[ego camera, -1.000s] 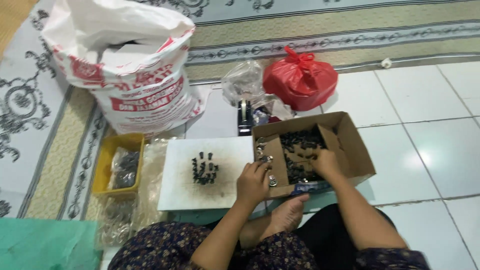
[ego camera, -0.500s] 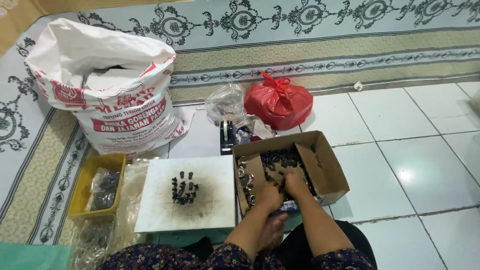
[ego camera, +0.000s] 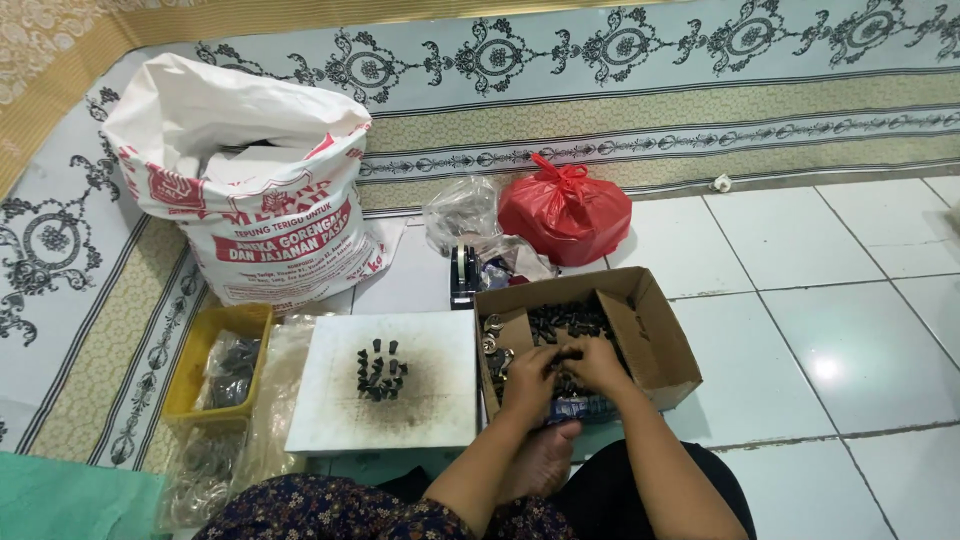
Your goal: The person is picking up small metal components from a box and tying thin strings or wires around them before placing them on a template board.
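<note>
Spreading across the upper part of the view, a patterned floor mat was seen beside white floor tiles. A large white sack with red print was stood on the mat, its mouth open, and a knotted red plastic bag was set on the tiles near it. A white board was laid flat before the person, with a cluster of small dark parts gathered at its middle. A yellow tray was placed just left of the board.

An open cardboard box was set just right of the board, and the small black parts were heaped inside it. These parts were judged light, hard and loose, best pinched singly between fingertips.

Both forearms were reached forward into the box. The left hand and the right hand were held close together, palms down, over the heap. The fingers were curled narrowly among the parts; whether any part was actually gripped could not be told.
</note>
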